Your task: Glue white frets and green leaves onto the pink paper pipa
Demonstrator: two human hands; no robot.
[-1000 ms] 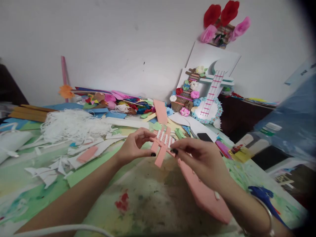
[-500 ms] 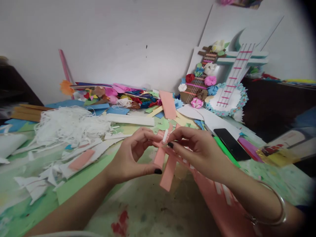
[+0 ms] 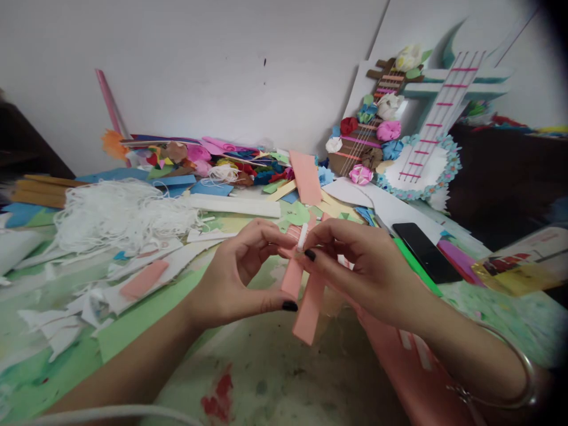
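Observation:
Both my hands meet above the table's middle on a small woven piece of pink and white paper strips. My left hand pinches its left edge, thumb stretched out below. The fingers of my right hand are closed on a thin white strip at the top of the piece. Two pink strips hang down from the weave. A large pink paper sheet lies under my right forearm, which wears a metal bangle.
A heap of white paper shreds lies to the left, with coloured paper scraps behind. A decorated paper guitar leans on the wall. A black phone and a green pen lie to the right.
The view tilted down and drew closer. My hands came together on the woven piece, and my right fingers moved from its side to the white strip at the top.

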